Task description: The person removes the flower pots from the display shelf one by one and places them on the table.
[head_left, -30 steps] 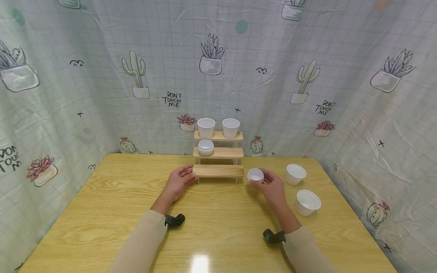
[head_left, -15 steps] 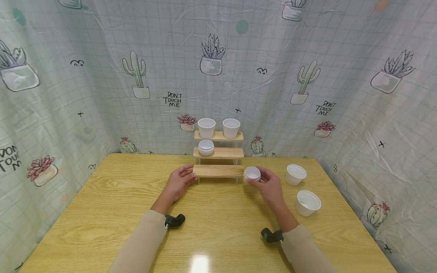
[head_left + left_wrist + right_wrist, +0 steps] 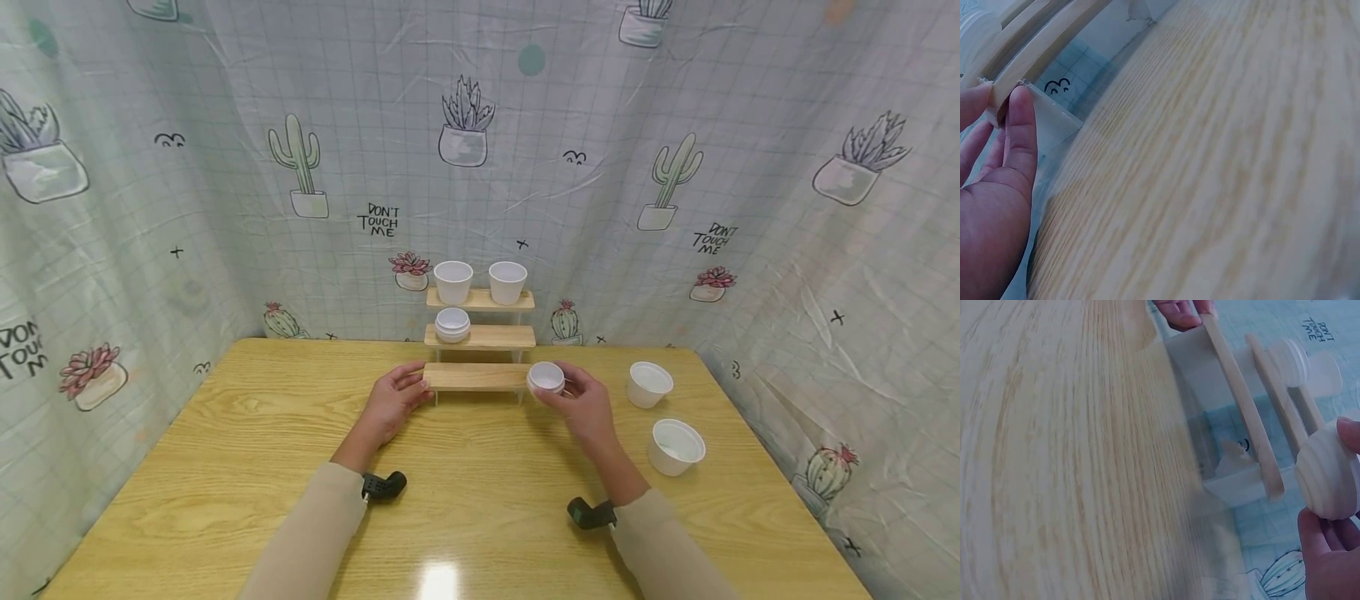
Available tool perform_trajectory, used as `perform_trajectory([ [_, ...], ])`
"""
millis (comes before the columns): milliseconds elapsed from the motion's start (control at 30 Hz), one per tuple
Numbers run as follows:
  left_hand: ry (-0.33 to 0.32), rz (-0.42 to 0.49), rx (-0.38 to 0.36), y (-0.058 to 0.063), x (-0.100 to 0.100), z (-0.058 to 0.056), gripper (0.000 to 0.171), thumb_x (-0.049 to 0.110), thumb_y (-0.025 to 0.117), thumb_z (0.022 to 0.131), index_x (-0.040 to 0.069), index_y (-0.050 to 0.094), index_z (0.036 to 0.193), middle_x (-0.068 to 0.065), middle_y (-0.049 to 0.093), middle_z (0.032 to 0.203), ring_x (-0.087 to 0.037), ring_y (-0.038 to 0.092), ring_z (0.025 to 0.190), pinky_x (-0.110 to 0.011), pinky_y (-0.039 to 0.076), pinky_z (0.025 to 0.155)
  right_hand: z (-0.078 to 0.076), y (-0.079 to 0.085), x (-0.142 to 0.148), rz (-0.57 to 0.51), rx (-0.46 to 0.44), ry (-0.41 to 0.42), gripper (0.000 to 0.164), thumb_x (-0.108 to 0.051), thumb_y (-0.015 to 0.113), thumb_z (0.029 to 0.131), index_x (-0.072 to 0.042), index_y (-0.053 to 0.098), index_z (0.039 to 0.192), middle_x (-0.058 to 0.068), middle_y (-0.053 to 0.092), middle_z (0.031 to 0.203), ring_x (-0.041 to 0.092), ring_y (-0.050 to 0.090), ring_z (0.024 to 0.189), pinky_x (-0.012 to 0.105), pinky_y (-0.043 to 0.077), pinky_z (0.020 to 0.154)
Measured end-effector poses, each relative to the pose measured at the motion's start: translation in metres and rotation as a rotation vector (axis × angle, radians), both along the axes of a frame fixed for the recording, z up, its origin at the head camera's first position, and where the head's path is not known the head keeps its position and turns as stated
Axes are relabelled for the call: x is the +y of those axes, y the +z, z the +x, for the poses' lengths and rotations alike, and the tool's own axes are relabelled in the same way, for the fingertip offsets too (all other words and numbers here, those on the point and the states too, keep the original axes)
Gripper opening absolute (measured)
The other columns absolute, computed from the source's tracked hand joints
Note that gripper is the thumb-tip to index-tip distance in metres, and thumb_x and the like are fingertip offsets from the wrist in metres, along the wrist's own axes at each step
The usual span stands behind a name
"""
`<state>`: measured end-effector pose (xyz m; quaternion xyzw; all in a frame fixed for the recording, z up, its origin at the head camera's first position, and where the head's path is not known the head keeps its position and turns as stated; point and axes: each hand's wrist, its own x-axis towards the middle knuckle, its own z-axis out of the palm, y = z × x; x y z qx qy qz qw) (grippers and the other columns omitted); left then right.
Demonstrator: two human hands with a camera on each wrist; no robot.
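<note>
A three-tier stand with wooden shelves (image 3: 478,377) stands at the back of the table. My left hand (image 3: 395,403) pinches the left end of its lowest shelf; in the left wrist view the thumb and a finger (image 3: 1021,119) lie on either side of the wood. My right hand (image 3: 588,407) grips a small round white bowl (image 3: 546,377) with stepped sides, upright at the right end of that lowest shelf. The right wrist view shows the bowl (image 3: 1329,472) between thumb and fingers, close to the shelves. A similar white bowl (image 3: 452,325) sits on the left of the middle shelf.
Two taller white cups (image 3: 453,283) stand on the top shelf. To the right of my right hand, two white tubs (image 3: 650,384) are on the wooden table (image 3: 480,500). A printed curtain (image 3: 480,200) hangs behind and at both sides.
My right hand has moved left with the bowl, from beside the stand to over the right end of the lowest shelf. The left hand has stayed in place.
</note>
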<state>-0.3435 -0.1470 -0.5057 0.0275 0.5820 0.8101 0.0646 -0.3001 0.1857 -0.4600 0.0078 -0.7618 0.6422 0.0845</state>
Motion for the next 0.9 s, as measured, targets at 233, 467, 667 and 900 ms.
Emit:
perform_trajectory([
  [233, 0.002, -0.009, -0.012, 0.000, 0.001, 0.001, 0.050, -0.006, 0.056, 0.101, -0.004, 0.043, 0.150, 0.000, 0.061, 0.103, -0.009, 0.066, 0.087, -0.024, 0.063, 0.087, -0.002, 0.005, -0.005, -0.005, 0.019, 0.010, 0.062, -0.017, 0.091, 0.078, -0.009, 0.066, 0.134, 0.013, 0.066, 0.135, 0.028, 0.063, 0.124, 0.014, 0.057, 0.091],
  [467, -0.006, -0.021, 0.000, 0.001, 0.001, 0.003, 0.051, -0.005, 0.057, 0.102, -0.004, 0.042, 0.151, -0.001, 0.060, 0.104, -0.008, 0.065, 0.088, -0.024, 0.063, 0.088, -0.004, 0.009, -0.009, 0.014, 0.036, 0.004, 0.061, -0.017, 0.091, 0.079, -0.008, 0.065, 0.134, 0.013, 0.067, 0.134, 0.027, 0.064, 0.123, 0.016, 0.057, 0.092],
  [667, -0.010, -0.018, 0.006, 0.000, 0.000, 0.002, 0.052, -0.005, 0.056, 0.102, -0.004, 0.041, 0.151, -0.001, 0.060, 0.103, -0.008, 0.065, 0.088, -0.024, 0.063, 0.088, -0.008, 0.012, -0.013, -0.005, 0.065, 0.010, 0.061, -0.014, 0.090, 0.079, -0.006, 0.066, 0.134, 0.016, 0.068, 0.133, 0.027, 0.065, 0.120, 0.014, 0.057, 0.089],
  [900, -0.014, -0.013, 0.007, -0.001, 0.000, 0.002, 0.052, -0.006, 0.056, 0.102, -0.005, 0.041, 0.151, 0.000, 0.060, 0.104, -0.008, 0.066, 0.088, -0.024, 0.063, 0.088, -0.008, 0.019, -0.018, 0.000, 0.064, 0.021, 0.060, -0.017, 0.090, 0.080, -0.008, 0.066, 0.134, 0.014, 0.067, 0.134, 0.028, 0.064, 0.124, 0.016, 0.058, 0.091],
])
